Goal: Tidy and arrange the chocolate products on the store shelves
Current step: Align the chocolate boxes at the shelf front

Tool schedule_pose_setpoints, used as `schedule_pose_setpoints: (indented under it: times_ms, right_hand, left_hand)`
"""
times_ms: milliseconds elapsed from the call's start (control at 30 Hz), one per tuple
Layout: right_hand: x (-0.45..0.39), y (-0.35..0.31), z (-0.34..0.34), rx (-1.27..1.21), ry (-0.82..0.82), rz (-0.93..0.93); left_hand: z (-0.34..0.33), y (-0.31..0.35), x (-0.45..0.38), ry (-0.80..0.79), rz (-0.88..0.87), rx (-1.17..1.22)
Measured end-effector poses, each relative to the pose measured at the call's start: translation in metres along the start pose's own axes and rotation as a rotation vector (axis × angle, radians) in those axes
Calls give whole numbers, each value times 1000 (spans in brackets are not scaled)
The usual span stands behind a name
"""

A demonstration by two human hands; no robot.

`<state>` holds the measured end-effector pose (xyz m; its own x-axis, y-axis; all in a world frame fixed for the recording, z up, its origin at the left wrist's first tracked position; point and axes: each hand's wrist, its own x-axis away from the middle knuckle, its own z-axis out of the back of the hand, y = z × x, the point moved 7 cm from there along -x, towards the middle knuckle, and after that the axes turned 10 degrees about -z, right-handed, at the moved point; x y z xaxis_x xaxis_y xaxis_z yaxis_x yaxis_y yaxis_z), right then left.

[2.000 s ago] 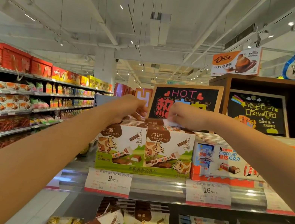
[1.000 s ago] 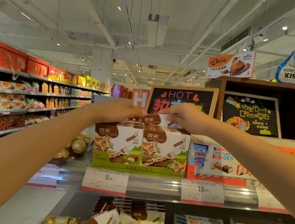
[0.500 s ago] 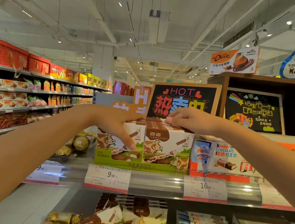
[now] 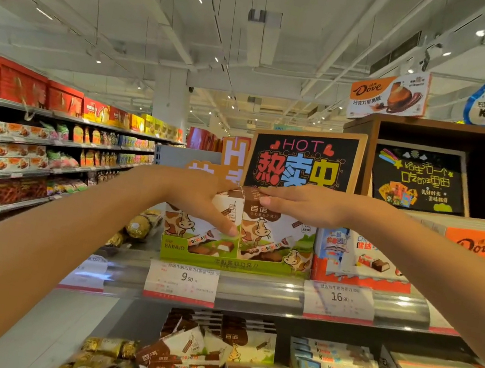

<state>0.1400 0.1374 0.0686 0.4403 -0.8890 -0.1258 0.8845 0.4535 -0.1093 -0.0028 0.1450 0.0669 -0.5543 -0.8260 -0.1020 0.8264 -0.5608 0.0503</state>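
At the far left of the frame, side shelves (image 4: 31, 143) ran away down the aisle, with red gift boxes (image 4: 21, 86) along their top. Lower centre-left, gold-wrapped chocolates (image 4: 138, 225) lay at the left end of the upper shelf (image 4: 261, 291).

Near the middle of the frame, the left hand (image 4: 199, 199) lay over the top and front of the left cow-print chocolate box (image 4: 193, 233), its thumb reaching down the front face to the seam with the neighbouring box and its fingers curved over the top edge, so it grasped that box. Both cow-print boxes stood upright in a green display tray (image 4: 230, 264) on the upper shelf, above a 9.90 price tag (image 4: 181, 282).

Just right of centre, the right hand (image 4: 299, 205) rested flat on top of the right cow-print chocolate box (image 4: 273, 238), fingers straight and pointing left, released rather than clenched. Behind the hands stood a black HOT sign (image 4: 303, 162).

Further right, Kinder chocolate boxes (image 4: 361, 256) stood just beside the tray, above a 16.90 price tag (image 4: 338, 301). At the right edge lay orange Dove boxes (image 4: 483, 245). In the lower part of the frame, the lower shelf held more loosely piled cow-print packs (image 4: 204, 358).
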Motion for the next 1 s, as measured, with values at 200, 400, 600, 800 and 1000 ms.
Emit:
schedule_pose_setpoints:
  times_ms: [200,400,600,800,1000]
  right_hand:
    - [29,-13,18,111,599,204]
    - [86,-40,-24,168,946,593]
    - [91,-37,-102,194,617,635]
    - [71,-2,-188,273,125,254]
    - [62,16,-253,385,80,74]
  left_hand:
    - [13,21,28,415,-145,-366]
    - [-20,55,76,824,-411,-603]
    - [-94,73,92,665,-540,-464]
    - [-171,41,92,399,-355,-382]
    - [-218,-9,72,155,141,-195]
